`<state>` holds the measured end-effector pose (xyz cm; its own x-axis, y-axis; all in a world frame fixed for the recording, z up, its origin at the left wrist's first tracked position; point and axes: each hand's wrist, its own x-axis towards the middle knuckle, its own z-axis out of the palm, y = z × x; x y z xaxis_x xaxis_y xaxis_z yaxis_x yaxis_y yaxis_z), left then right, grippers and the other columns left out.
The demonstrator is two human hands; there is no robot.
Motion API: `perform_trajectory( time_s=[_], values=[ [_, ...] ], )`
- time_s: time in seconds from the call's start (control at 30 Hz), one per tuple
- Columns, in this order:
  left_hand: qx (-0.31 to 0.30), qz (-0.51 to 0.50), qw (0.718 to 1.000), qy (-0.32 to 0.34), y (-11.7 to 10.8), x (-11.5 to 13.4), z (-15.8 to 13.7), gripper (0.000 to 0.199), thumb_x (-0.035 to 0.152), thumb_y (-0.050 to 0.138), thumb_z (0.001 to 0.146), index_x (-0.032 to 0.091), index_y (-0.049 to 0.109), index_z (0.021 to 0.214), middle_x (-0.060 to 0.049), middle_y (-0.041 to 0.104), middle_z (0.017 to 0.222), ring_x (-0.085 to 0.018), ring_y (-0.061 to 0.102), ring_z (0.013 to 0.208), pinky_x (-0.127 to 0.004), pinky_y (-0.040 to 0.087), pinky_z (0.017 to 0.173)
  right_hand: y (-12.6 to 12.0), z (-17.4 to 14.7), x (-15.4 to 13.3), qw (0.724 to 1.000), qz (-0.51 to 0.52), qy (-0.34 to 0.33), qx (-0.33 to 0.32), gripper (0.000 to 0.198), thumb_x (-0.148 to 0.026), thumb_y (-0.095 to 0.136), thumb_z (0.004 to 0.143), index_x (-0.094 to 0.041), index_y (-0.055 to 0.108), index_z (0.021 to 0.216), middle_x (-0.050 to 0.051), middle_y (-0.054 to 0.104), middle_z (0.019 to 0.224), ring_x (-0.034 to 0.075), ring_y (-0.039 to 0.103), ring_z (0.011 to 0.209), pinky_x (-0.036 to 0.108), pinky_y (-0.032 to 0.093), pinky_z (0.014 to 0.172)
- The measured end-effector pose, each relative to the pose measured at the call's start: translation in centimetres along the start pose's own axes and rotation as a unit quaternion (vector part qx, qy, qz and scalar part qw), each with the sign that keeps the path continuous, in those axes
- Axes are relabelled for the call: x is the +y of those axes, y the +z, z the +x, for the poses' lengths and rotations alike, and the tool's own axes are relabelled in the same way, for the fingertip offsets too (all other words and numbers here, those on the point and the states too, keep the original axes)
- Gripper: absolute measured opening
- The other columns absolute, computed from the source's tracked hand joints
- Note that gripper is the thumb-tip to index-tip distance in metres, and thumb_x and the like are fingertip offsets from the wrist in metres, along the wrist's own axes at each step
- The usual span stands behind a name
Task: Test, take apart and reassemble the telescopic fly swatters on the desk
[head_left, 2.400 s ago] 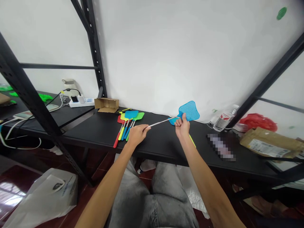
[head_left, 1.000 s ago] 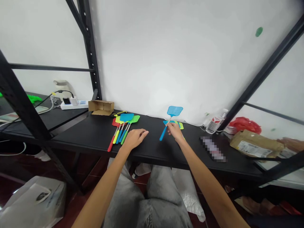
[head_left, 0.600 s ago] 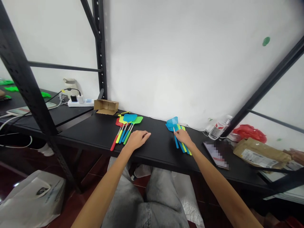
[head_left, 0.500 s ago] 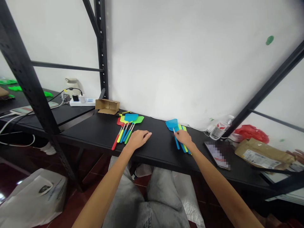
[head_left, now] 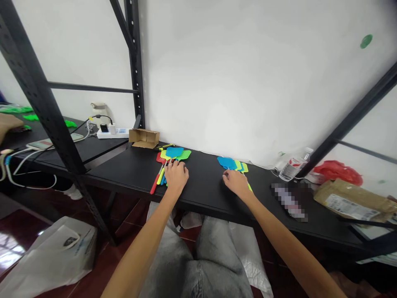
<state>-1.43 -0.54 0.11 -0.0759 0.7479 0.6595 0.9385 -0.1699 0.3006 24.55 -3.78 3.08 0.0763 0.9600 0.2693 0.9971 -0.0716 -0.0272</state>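
Note:
Several fly swatters (head_left: pixel 174 152) in red, yellow, blue and green lie fanned out on the left part of the black table. My left hand (head_left: pixel 176 178) is over their handles, fingers bent down and closed around some of them; the red handle sticks out beside it. A second group of blue and yellow-green fly swatters (head_left: pixel 228 162) lies to the right, heads toward the wall. My right hand (head_left: pixel 236 182) is closed over these handles, its fingers curled. It hides most of the handles; one yellow-green handle end shows beyond the wrist.
A small open cardboard box (head_left: pixel 144 138) and a yellow-black cutter (head_left: pixel 166 147) are at the back left. On the right are a water bottle (head_left: pixel 296 164), a blurred phone (head_left: pixel 288 200), a brown parcel (head_left: pixel 353 200) and a red bag (head_left: pixel 338 173). Black rack posts (head_left: pixel 136 62) frame the table.
My left hand has moved from beside the left fly swatters onto their handles. My right hand has lowered onto its group, and the blue handle it held is now covered. The view has shifted slightly.

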Motion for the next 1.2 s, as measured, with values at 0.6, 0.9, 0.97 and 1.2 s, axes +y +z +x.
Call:
perform_trajectory(
  time_s=[0.6,0.9,0.97,1.2],
  values=[
    [-0.072,0.074,0.994,0.022,0.1,-0.1,-0.2,0.027,0.022,0.045,0.09,0.016,0.071,0.093,-0.018,0.069,0.096,-0.033,0.063,0.094,-0.044,0.038,0.084,1.7,-1.6,-5.6,0.991,0.111,-0.069,0.014,0.028,-0.03,0.043,0.099,-0.027,0.07,0.105,0.006,0.072,0.107,0.021,0.064,0.098,0.027,0.04,0.076],
    [-0.095,0.076,0.984,0.129,0.5,1.0,0.4,0.033,0.028,0.039,0.096,0.016,0.07,0.095,-0.014,0.068,0.099,-0.029,0.062,0.096,-0.04,0.039,0.086,2.2,-1.1,-5.4,0.99,0.125,-0.069,0.011,0.025,-0.029,0.044,0.098,-0.026,0.067,0.106,0.006,0.073,0.106,0.023,0.065,0.098,0.03,0.04,0.078],
    [-0.084,0.072,0.985,0.133,0.4,1.4,0.5,0.033,0.029,0.037,0.099,0.016,0.067,0.101,-0.013,0.068,0.101,-0.027,0.063,0.095,-0.038,0.04,0.084,2.4,-0.9,-5.3,0.988,0.138,-0.068,0.014,0.026,-0.03,0.044,0.097,-0.026,0.068,0.107,0.007,0.073,0.105,0.024,0.066,0.097,0.031,0.041,0.078],
    [-0.086,0.02,0.987,0.134,0.3,4.1,0.5,0.028,0.03,0.04,0.1,0.02,0.058,0.118,-0.008,0.072,0.1,-0.022,0.066,0.082,-0.029,0.039,0.068,3.3,1.3,-4.3,0.94,0.341,-0.008,0.027,0.035,-0.051,0.055,0.092,-0.026,0.072,0.11,0.004,0.075,0.089,0.025,0.068,0.093,0.031,0.043,0.076]
  ],
)
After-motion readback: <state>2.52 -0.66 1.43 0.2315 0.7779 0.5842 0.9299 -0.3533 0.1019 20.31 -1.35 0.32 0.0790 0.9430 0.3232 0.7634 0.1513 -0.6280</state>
